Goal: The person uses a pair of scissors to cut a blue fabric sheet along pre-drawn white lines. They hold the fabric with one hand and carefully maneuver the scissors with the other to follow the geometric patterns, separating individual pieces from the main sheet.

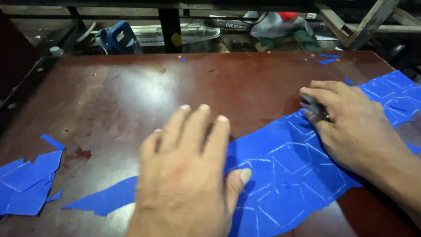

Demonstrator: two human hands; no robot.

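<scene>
A long strip of blue fabric (289,171) marked with white chalk lines lies across the dark red-brown table (131,87), running from the lower left to the far right. My left hand (188,175) lies flat on it, fingers spread, pressing its left part down. My right hand (351,127) rests on the fabric further right and grips a small dark grey tool (312,105) at the strip's upper edge. What kind of tool it is cannot be made out.
Cut blue scraps (26,180) are piled at the table's left edge, and small blue bits (325,59) lie at the far right corner. Beyond the table's far edge sit a blue object (116,38), a clear plastic piece (197,33) and cluttered cloth and wood.
</scene>
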